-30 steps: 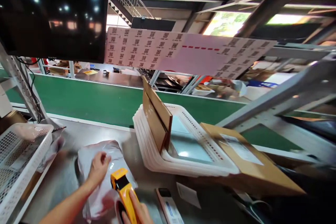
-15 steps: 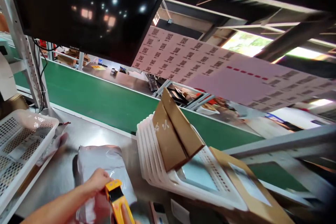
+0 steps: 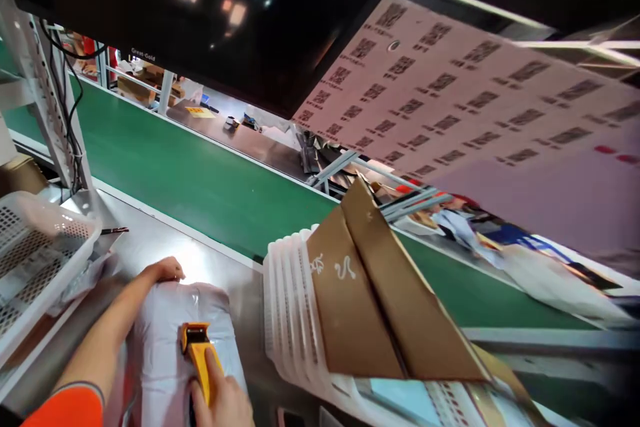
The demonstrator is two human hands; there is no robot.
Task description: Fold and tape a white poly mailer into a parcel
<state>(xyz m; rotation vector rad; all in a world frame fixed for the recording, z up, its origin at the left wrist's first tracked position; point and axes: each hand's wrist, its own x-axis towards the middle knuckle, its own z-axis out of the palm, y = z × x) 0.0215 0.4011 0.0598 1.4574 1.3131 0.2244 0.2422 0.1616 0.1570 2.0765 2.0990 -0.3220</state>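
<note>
A stuffed white plastic mailer bag (image 3: 165,340) lies on the metal table before me. My left hand (image 3: 167,269) reaches over its far left end, the fingers curled down at that edge. My right hand (image 3: 225,400) is wrapped around a yellow-and-black handheld scanner (image 3: 203,357), its wide head over the upper middle of the bag. Whether the scanner touches the bag I cannot tell.
Left stands a white perforated basket (image 3: 47,280). To the right are stacked white baskets (image 3: 287,300) with an open cardboard box (image 3: 360,307). Behind runs a green conveyor belt (image 3: 200,167). A dark monitor (image 3: 200,33) and a code sheet (image 3: 450,100) hang above.
My left hand has moved away from near the scanner to the bag's far end. My right hand has brought the scanner up and left over the bag. The view has shifted.
</note>
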